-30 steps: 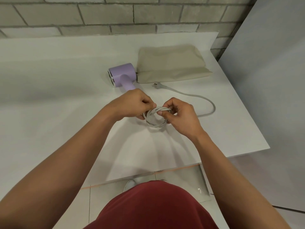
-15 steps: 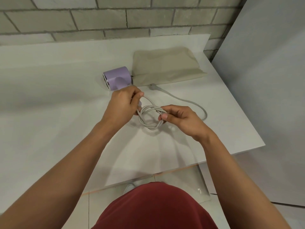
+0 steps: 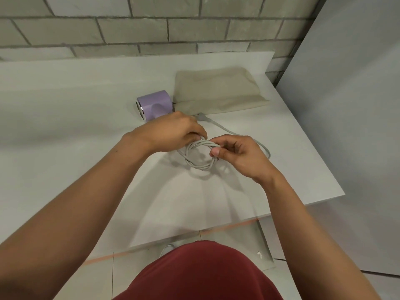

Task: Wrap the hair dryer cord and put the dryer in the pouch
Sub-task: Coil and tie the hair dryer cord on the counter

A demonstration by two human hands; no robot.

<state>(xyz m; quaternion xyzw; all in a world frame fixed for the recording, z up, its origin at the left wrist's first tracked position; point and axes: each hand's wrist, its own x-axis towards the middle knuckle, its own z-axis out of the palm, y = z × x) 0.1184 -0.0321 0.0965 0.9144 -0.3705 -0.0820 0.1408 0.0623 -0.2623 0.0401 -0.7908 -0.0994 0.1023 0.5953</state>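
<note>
- Toward the right half of a white worktop (image 3: 65, 126), a person's left hand (image 3: 173, 135) and right hand (image 3: 240, 156) hold a coiled pale grey power cord (image 3: 201, 167) between them. The coil throws a shadow on the surface below.
- Left hand: fingers curl down over the coil's far left side and grip the cord. The hand hides the dryer's handle.
- Right hand: thumb and bent fingers pinch the coil's right side, where the loops bunch together.
- Cord: several round loops hang between the hands. A loose length runs out behind the right hand, bends toward the worktop's right edge, and leads back to a grey plug (image 3: 202, 116) lying flat just in front of the pouch.
- A small lilac plastic hair dryer (image 3: 154, 103) lies just beyond the left hand, its barrel end close against the pouch's left end.
- A flat beige fabric pouch (image 3: 216, 89) lies near the far right corner.
- A grey brick wall (image 3: 151, 29) runs behind the far edge, and a red garment (image 3: 201, 273) fills the bottom of the view.
</note>
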